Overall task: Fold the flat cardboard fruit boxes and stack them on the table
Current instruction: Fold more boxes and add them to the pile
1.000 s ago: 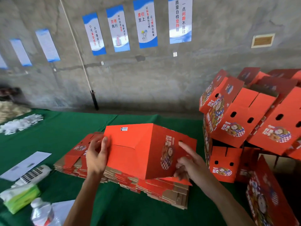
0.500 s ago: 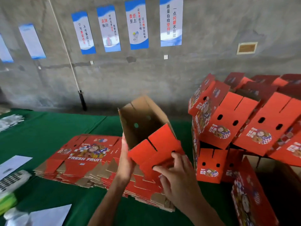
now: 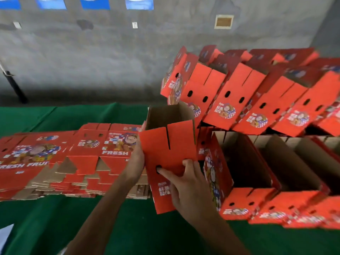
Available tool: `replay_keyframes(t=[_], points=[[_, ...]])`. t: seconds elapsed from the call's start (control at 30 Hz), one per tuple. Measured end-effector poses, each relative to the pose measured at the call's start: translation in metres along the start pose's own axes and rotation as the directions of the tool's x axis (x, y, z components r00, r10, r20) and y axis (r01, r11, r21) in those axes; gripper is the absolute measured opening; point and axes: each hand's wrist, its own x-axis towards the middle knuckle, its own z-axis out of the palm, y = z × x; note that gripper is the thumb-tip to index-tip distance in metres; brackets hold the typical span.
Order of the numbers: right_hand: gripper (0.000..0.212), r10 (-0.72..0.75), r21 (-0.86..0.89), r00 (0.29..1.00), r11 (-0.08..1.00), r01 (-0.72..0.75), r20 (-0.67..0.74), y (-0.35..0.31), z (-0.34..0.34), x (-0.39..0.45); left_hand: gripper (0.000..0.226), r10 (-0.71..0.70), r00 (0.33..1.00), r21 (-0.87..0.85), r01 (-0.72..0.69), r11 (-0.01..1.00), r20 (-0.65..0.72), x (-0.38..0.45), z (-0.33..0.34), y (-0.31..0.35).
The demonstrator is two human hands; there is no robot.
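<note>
I hold a folded red fruit box (image 3: 171,144) upright, its brown open mouth facing up, just left of the folded boxes. My left hand (image 3: 135,161) presses flat against the box's left side. My right hand (image 3: 184,181) grips the near face, one finger at a round hole. A pile of flat red "FRESH FRUIT" boxes (image 3: 55,159) lies on the green table (image 3: 55,218) to the left. Folded boxes stand in a row (image 3: 266,181) at the right, with a second tilted layer (image 3: 248,92) leaning on top.
A grey concrete wall (image 3: 110,61) rises behind the table, with blue posters along the top edge and a dark pole at far left. A white sheet's corner (image 3: 4,238) shows at the bottom left. Bare green cloth lies in front of me.
The box was turned from bottom-up to open-mouth-up and carried right, toward the row of folded boxes. My view swung right and down; the phone, bottle and tissues left the frame.
</note>
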Motion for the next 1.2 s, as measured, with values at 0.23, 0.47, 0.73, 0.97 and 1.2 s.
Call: replay_keyframes(t=[0.23, 0.47, 0.73, 0.97, 1.2], points=[[0.047, 0.131, -0.008, 0.989, 0.991, -0.131, 0.063, 0.030, 0.002, -0.043, 0.111, -0.114, 0.982, -0.014, 0.118, 0.993, 0.149, -0.019, 0.043, -0.028], [0.060, 0.211, -0.044, 0.964, 0.977, -0.207, 0.163, 0.065, 0.035, -0.065, 0.053, 0.068, 0.980, 0.137, -0.094, 0.986, 0.184, -0.018, 0.080, -0.059], [0.069, 0.317, -0.074, 0.902, 0.948, -0.309, 0.295, 0.106, 0.101, -0.083, 0.064, -0.016, 0.983, 0.103, -0.003, 0.995, 0.181, -0.005, 0.090, -0.129], [0.063, 0.355, 0.126, 0.862, 0.898, -0.423, 0.362, 0.123, 0.125, -0.084, 0.081, -0.181, 0.975, 0.183, 0.156, 0.971, 0.127, -0.002, 0.096, -0.151], [0.022, 0.497, 0.078, 0.848, 0.853, -0.517, 0.182, 0.092, 0.098, -0.066, 0.079, -0.129, 0.982, 0.255, 0.091, 0.963, 0.137, 0.009, 0.085, -0.160]])
